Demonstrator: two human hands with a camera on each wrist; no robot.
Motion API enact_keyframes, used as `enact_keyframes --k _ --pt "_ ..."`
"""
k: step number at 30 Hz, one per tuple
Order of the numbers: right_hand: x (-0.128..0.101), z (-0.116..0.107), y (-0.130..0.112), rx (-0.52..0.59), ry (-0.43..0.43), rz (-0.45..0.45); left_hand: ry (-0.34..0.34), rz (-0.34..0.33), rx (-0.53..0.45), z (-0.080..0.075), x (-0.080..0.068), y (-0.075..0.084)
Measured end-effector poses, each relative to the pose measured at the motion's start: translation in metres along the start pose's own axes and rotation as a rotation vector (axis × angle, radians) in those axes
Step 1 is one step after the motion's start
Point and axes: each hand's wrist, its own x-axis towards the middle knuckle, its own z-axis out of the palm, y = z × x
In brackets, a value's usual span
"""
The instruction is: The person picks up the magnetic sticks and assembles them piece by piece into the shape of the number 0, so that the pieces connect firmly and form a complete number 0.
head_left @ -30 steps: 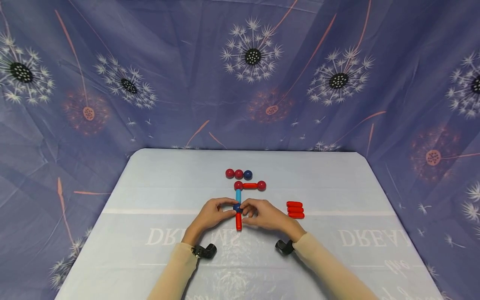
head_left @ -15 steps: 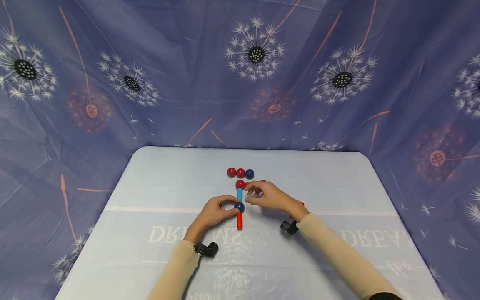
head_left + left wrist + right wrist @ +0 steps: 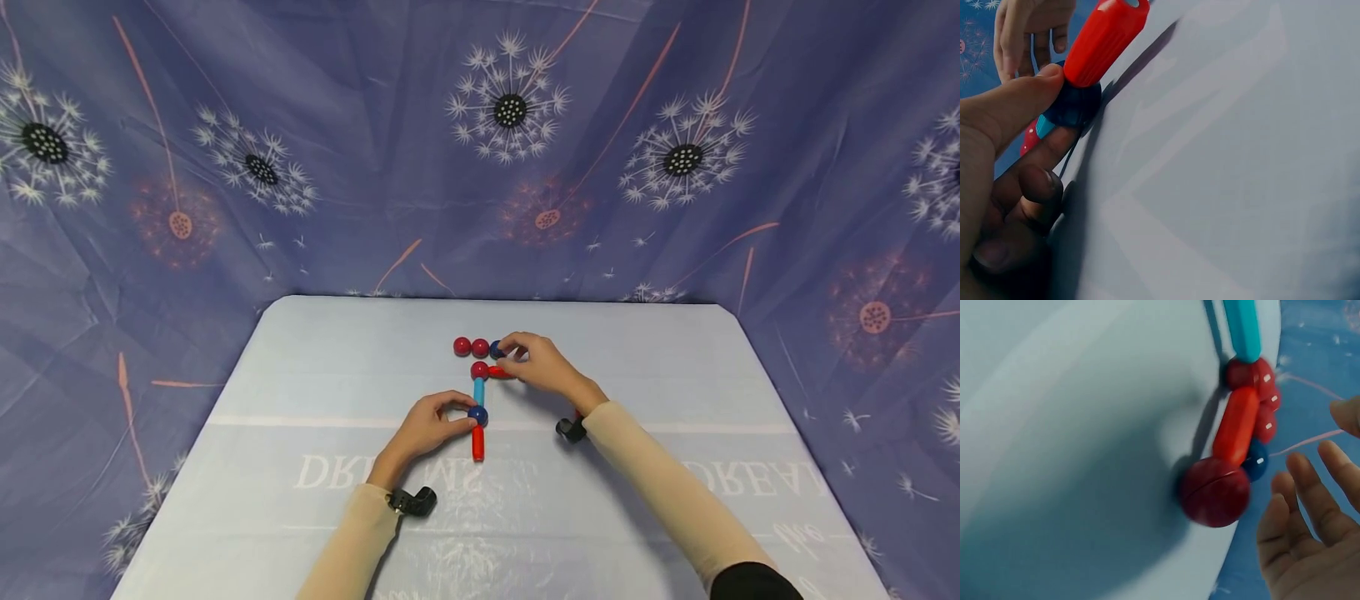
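Broadly, I have a purple-blue cloth (image 3: 360, 125) printed with dandelions behind everything, and in front of it a white-covered table (image 3: 315, 358). Two pale sleeves (image 3: 660, 492) extend over it. The left hand (image 3: 427, 423) pinches a navy ball (image 3: 477, 416) between thumb and finger. The right hand (image 3: 542, 362), farther forward, has thumb and fingers apart and holds nothing.

Between them lies the joined piece: from the pinched ball, a red stick (image 3: 478, 443) points toward the person and a light-blue stick (image 3: 478, 390) runs away to a red ball (image 3: 479, 370). There a second red stick (image 3: 500, 372) turns right, ending in another red ball, the corner ball (image 3: 1215, 492), which the right hand hides from the head view.

Just beyond sits a loose row: two red balls (image 3: 462, 347) and a dark blue ball (image 3: 495, 350), the latter near my right fingertips but apart from them.

I judge that a low right palm could knock the side branch askew, and a careless fingertip could set the loose balls rolling. I see no container; these pieces rest directly on the table.
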Motion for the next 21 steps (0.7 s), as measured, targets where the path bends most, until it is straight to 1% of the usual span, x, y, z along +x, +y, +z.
enact_keyframes --k 7,15,21 --pt "0.012 0.0 0.013 -0.034 0.043 0.063 -0.014 0.0 0.017 0.0 0.001 0.0" --pt "0.019 0.005 0.027 -0.043 0.023 0.111 -0.013 -0.009 0.023 0.001 0.001 0.001" --pt "0.023 0.008 0.031 -0.042 0.014 0.106 -0.009 -0.016 0.024 0.0 0.0 0.002"
